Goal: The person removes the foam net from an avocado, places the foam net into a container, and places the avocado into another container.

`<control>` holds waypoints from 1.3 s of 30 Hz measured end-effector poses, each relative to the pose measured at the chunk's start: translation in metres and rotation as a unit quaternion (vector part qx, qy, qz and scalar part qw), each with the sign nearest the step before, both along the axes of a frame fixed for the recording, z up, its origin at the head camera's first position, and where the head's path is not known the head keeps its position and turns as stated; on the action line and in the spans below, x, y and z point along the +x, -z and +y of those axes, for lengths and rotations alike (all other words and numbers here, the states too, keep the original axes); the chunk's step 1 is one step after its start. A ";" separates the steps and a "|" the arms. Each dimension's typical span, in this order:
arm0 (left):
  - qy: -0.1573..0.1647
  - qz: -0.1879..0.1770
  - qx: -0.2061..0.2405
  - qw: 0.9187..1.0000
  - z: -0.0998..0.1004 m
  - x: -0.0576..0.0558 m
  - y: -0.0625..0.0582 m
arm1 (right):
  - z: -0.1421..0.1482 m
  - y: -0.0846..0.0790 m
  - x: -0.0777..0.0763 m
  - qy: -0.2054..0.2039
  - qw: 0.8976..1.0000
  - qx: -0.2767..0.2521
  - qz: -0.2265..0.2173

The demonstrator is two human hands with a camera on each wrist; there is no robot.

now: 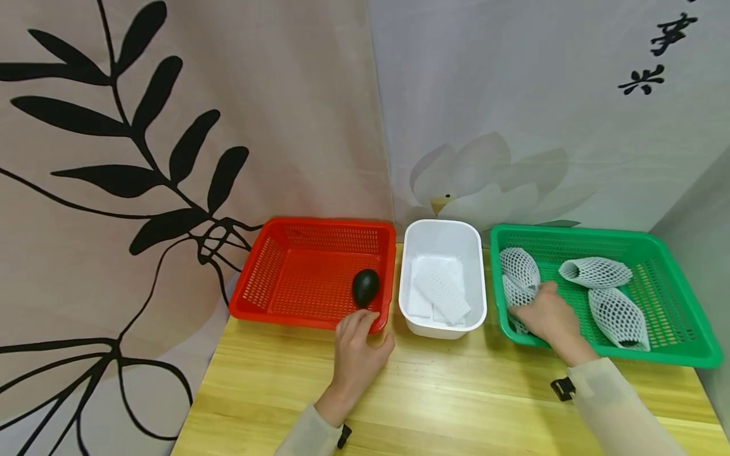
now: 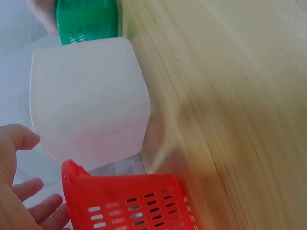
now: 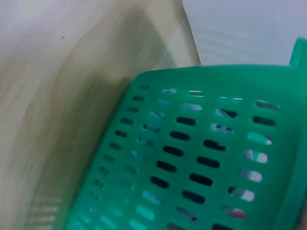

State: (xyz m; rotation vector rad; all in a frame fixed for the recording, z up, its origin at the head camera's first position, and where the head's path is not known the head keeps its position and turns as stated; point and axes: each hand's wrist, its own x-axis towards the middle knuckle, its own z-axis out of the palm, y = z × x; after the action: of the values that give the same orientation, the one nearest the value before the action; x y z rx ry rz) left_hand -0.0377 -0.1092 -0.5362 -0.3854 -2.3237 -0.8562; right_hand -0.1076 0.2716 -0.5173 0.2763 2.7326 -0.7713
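A dark, egg-shaped fruit that looks like an avocado (image 1: 365,288) lies at the right end of the red basket (image 1: 308,223). My left hand (image 1: 360,348) is at that basket's front rim, just short of the fruit, with its fingers loosely bent and holding nothing. Inside the green basket (image 1: 678,297), my right hand (image 1: 550,316) has its thumb and fingers about a white foam fruit net (image 1: 515,292) at the left end. Its fingertips are partly hidden. Another foam net (image 1: 520,265) lies just behind. What the nets contain is unclear.
Between the baskets stands a white plastic tub (image 1: 406,278) with flat foam nets (image 1: 445,294) inside. Two more plump nets, one behind (image 1: 595,272) and one in front (image 1: 618,318), lie in the green basket. A printed curtain (image 1: 319,114) hangs behind the wooden table (image 1: 445,392).
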 end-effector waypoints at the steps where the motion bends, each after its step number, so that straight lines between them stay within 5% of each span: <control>1: 0.002 0.003 0.000 1.000 0.001 0.000 0.000 | 0.000 -0.001 0.001 0.004 1.000 0.000 0.008; 11: 0.018 -0.008 -0.002 1.000 0.006 0.006 -0.002 | 0.001 -0.009 0.017 0.022 0.995 -0.012 0.092; 32: 0.036 -0.025 -0.003 0.999 0.012 0.012 -0.002 | 0.000 -0.027 0.045 0.021 0.983 -0.038 0.178; 39: 0.065 -0.039 0.001 0.997 0.014 0.015 -0.002 | -0.003 -0.029 0.059 0.016 0.967 -0.062 0.248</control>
State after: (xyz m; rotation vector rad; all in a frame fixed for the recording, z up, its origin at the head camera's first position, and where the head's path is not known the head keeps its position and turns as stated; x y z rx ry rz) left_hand -0.0224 -0.0953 -0.5337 -0.5161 -2.3907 -0.9506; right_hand -0.0482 0.2689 -0.4883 0.1100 3.1243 -1.1476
